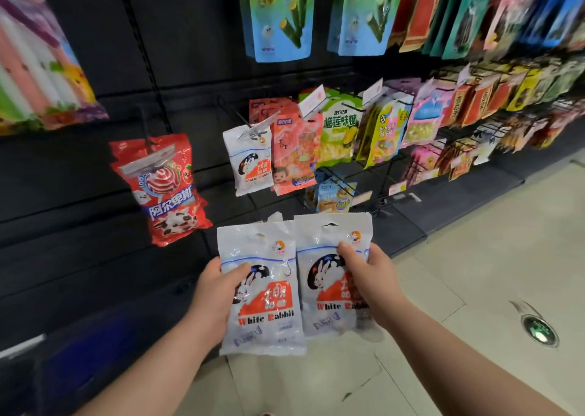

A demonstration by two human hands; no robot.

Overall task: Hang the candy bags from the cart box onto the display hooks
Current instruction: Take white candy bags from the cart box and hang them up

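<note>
Left hand (218, 292), right hand (368, 278) pinch seemingly touching bags (269, 308).

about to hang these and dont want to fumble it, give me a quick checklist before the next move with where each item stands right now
1. Left hand grips one white plastic White Rabbit candy bag: ok
2. Right hand grips the second white plastic White Rabbit bag: ok
3. Hang holes at both bags' tops are clear of fingers: ok
4. Target spotted, a matching white bag already hung up: ok
5. Room left behind the clear tag holder above it: cannot tell
6. A free hand to guide a bag on: not ok, both are full
</note>
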